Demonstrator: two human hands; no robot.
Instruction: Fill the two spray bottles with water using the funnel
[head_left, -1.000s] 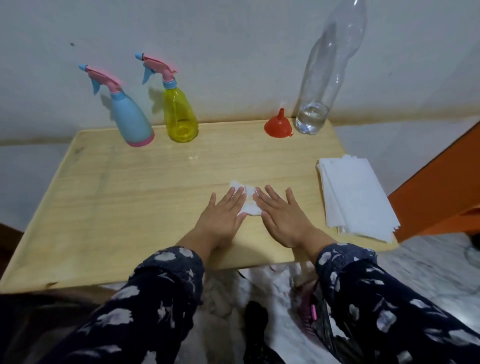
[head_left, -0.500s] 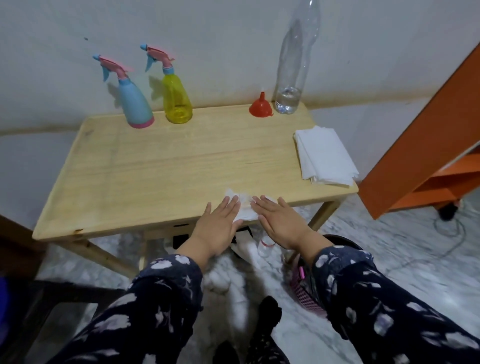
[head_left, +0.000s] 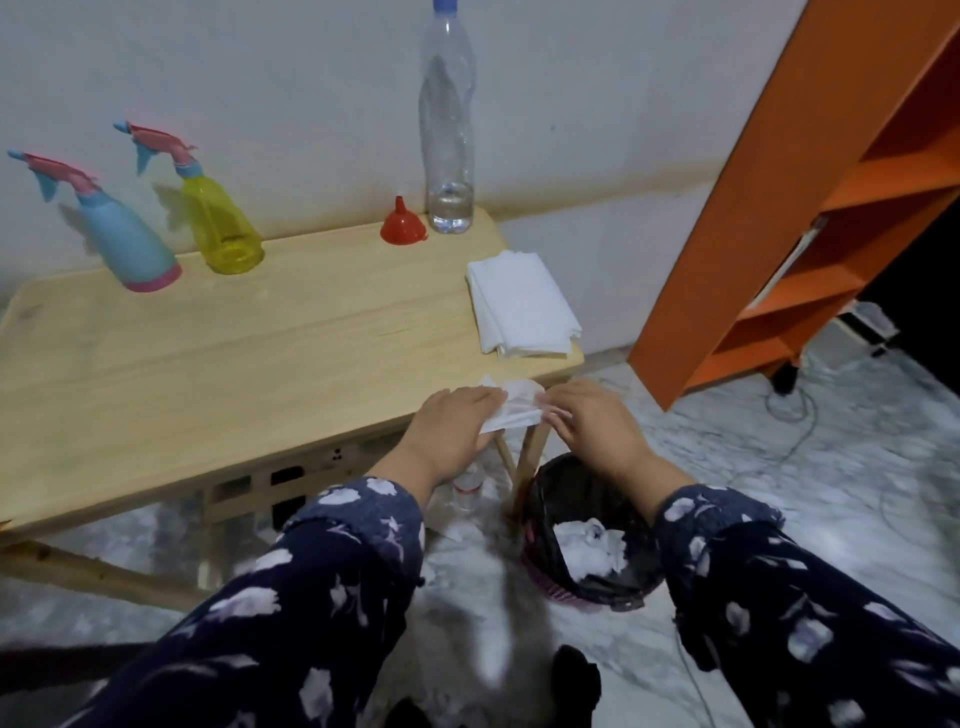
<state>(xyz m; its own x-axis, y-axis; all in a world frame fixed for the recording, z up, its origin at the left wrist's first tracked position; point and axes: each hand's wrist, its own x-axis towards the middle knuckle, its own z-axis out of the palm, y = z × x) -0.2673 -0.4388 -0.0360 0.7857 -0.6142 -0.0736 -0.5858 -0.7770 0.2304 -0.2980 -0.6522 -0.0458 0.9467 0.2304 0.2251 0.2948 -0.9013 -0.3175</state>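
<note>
A blue spray bottle (head_left: 122, 239) and a yellow spray bottle (head_left: 221, 228), both with pink trigger heads, stand at the back left of the wooden table (head_left: 234, 353). A red funnel (head_left: 401, 229) sits upside down beside a tall clear water bottle (head_left: 448, 130) holding a little water, at the back right. My left hand (head_left: 453, 428) and my right hand (head_left: 592, 421) hold a crumpled white tissue (head_left: 511, 408) between them, off the table's front right corner.
A stack of white tissues (head_left: 522, 309) lies on the table's right end. A dark bin (head_left: 587, 530) with crumpled white paper stands on the marble floor below my hands. An orange shelf unit (head_left: 810, 208) stands to the right. Cables trail on the floor.
Both hands slid the tissue from the middle of the table toward me and to the right, off the front edge; it now hangs over the bin. My view has pulled back.
</note>
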